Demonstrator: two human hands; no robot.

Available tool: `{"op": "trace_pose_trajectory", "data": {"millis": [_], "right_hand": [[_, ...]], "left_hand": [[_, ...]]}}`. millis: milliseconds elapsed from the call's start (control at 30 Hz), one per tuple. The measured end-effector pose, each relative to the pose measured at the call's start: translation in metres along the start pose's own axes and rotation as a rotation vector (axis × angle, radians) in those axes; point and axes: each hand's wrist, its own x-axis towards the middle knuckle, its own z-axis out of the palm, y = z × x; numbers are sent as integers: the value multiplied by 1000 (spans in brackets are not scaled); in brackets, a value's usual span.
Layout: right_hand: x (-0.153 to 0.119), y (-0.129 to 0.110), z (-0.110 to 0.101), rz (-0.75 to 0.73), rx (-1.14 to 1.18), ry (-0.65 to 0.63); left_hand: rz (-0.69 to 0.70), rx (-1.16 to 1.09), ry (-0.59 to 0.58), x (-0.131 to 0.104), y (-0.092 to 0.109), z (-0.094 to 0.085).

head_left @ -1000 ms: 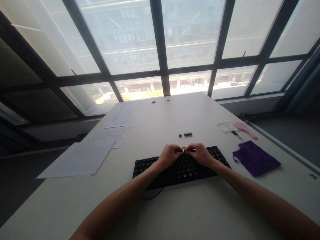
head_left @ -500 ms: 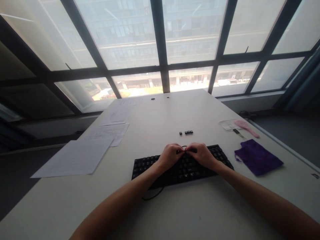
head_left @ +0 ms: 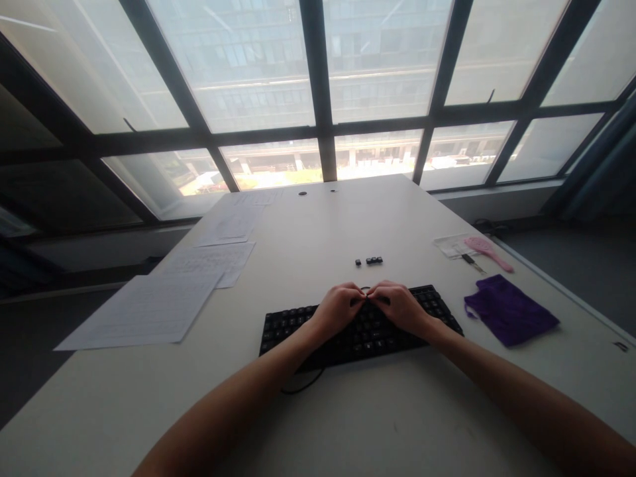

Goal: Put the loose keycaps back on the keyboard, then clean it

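A black keyboard [head_left: 368,336] lies on the white table [head_left: 322,232], in front of me. My left hand [head_left: 338,309] and my right hand [head_left: 397,306] meet over its upper middle, fingertips pinched close together. Something small and dark shows between the fingertips, too small to name. Beyond the keyboard sit a single small black keycap [head_left: 358,263] and a short row of black keycaps [head_left: 374,261]. Part of the keys is hidden under both hands.
Paper sheets [head_left: 144,310] lie along the left side. At the right are a purple cloth pouch [head_left: 511,310], a pink hairbrush [head_left: 489,252], a small black-handled tool [head_left: 472,262] and a clear packet [head_left: 448,246]. A cable [head_left: 303,391] curls out below the keyboard.
The whole view has shifted slightly. Both hands stay pinched at the same spot over the keyboard.
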Motion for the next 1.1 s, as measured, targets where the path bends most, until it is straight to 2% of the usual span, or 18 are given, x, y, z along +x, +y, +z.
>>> {"op": "trace_pose_trajectory", "data": {"millis": [467, 633, 933, 1100], "right_hand": [[0, -4, 0, -68, -109, -53], [0, -6, 0, -36, -134, -66], [-4, -7, 3, -22, -297, -86], [-5, -9, 6, -20, -378, -109]], "left_hand": [[9, 30, -1, -2, -2, 3], [10, 54, -2, -3, -3, 3], [52, 350, -84, -13, 18, 5], [69, 415, -99, -15, 24, 6]]}}
